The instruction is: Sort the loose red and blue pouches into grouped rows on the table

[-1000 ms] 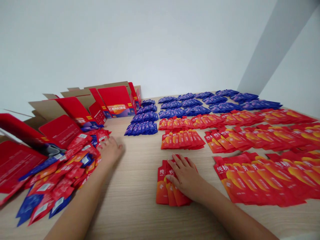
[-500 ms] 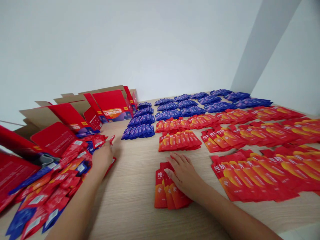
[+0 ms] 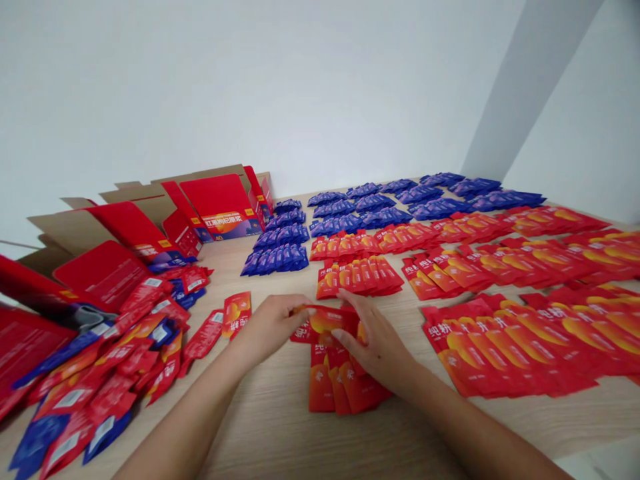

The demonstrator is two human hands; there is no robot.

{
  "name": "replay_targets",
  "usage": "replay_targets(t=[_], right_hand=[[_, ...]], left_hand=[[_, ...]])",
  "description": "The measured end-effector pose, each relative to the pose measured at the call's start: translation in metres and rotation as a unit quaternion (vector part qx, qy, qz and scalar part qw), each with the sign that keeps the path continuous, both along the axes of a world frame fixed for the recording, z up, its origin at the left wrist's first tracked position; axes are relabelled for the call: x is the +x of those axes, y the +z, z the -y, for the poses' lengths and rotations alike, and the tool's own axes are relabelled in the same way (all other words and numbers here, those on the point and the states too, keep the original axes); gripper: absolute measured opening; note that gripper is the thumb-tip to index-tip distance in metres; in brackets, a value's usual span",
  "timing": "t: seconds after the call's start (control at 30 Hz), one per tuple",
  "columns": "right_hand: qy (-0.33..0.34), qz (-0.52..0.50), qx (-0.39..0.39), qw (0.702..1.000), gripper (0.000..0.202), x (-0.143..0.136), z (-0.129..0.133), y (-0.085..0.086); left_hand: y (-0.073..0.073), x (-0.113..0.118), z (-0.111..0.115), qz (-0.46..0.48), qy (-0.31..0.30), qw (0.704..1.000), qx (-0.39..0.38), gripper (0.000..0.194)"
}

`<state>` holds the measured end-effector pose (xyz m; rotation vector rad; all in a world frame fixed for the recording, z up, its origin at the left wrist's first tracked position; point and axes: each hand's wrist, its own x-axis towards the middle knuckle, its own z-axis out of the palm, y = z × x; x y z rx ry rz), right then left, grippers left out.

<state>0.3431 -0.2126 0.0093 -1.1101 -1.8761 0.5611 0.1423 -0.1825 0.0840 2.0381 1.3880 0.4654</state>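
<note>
A red-and-orange sachet [image 3: 327, 321] lies sideways between my two hands, just above a small overlapping group of red sachets [image 3: 323, 390] on the table. My left hand [image 3: 273, 323] pinches its left end between thumb and fingers. At its right end, my right hand [image 3: 373, 337] has its thumb in front and fingers behind, closed on it. Two single red sachets, one front up [image 3: 237, 313] and one showing a white label [image 3: 203, 337], lie left of my left hand. Farther left spreads a loose heap of red and blue sachets [image 3: 120, 363].
Open red cartons [image 3: 220, 200] with brown flaps stand along the left and back left. Fanned rows of red sachets [image 3: 505, 340] cover the right side. Rows of blue sachets [image 3: 283, 257] lie behind, towards the white wall [image 3: 350, 87].
My left hand has come from the heap to the middle with a red sachet. My right hand has lifted slightly off the small group and closed on that sachet. Two sachets now lie apart from the heap.
</note>
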Motion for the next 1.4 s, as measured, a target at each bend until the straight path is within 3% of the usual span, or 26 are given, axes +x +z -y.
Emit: replay_targets(t=[0.1,0.17,0.23,0.3,0.37,0.47,0.57,0.7,0.8,0.93,1.07,1.23,1.33,1.4], right_hand=[[0.051,-0.059,-0.137,0.988,0.028,0.001,-0.003,0.004],[0.056,-0.118,-0.183,0.974,0.028,0.001,-0.005,0.006],[0.026,-0.168,-0.179,0.969,0.026,0.001,-0.007,0.006],[-0.02,-0.185,-0.153,0.97,0.025,0.0,-0.008,0.006],[-0.057,-0.173,-0.138,0.973,0.028,0.0,-0.007,0.006],[-0.08,-0.113,-0.13,0.982,0.03,-0.001,-0.004,0.003],[-0.08,-0.029,-0.116,0.99,0.031,-0.001,-0.002,-0.001],[-0.068,0.028,-0.123,0.99,0.029,-0.002,-0.003,-0.002],[-0.063,-0.061,-0.117,0.989,0.023,-0.001,-0.005,0.001],[-0.072,-0.206,-0.129,0.967,0.021,0.001,-0.007,0.006],[-0.096,-0.227,-0.143,0.958,0.02,0.003,-0.009,0.008],[-0.095,-0.215,-0.168,0.957,0.025,0.012,-0.018,0.005],[-0.068,-0.188,-0.208,0.957,0.021,0.017,-0.022,0.001],[-0.059,-0.139,-0.214,0.965,0.016,0.018,-0.023,-0.002]], left_hand=[[-0.011,0.012,-0.005,0.188,0.045,0.974,-0.122,0.021],[-0.021,0.016,-0.009,0.314,0.114,0.926,-0.175,0.024],[-0.033,0.021,-0.009,0.431,0.154,0.864,-0.21,0.034],[-0.045,0.03,-0.002,0.492,0.131,0.823,-0.254,0.039],[-0.057,0.043,0.009,0.485,0.059,0.815,-0.312,0.04],[-0.069,0.06,0.024,0.434,0.001,0.829,-0.352,0.04],[-0.073,0.063,0.028,0.416,0.034,0.843,-0.339,0.036],[-0.066,0.055,0.023,0.402,0.068,0.855,-0.319,0.03],[-0.06,0.052,0.022,0.38,0.051,0.859,-0.34,0.032],[-0.06,0.053,0.025,0.324,-0.013,0.859,-0.396,0.036],[-0.062,0.056,0.032,0.265,-0.058,0.874,-0.404,0.037],[-0.054,0.046,0.021,0.131,-0.101,0.944,-0.285,0.041],[-0.041,0.015,-0.003,0.03,-0.009,0.993,-0.117,0.042],[-0.034,-0.014,-0.018,-0.094,0.083,0.992,0.019,0.043]])
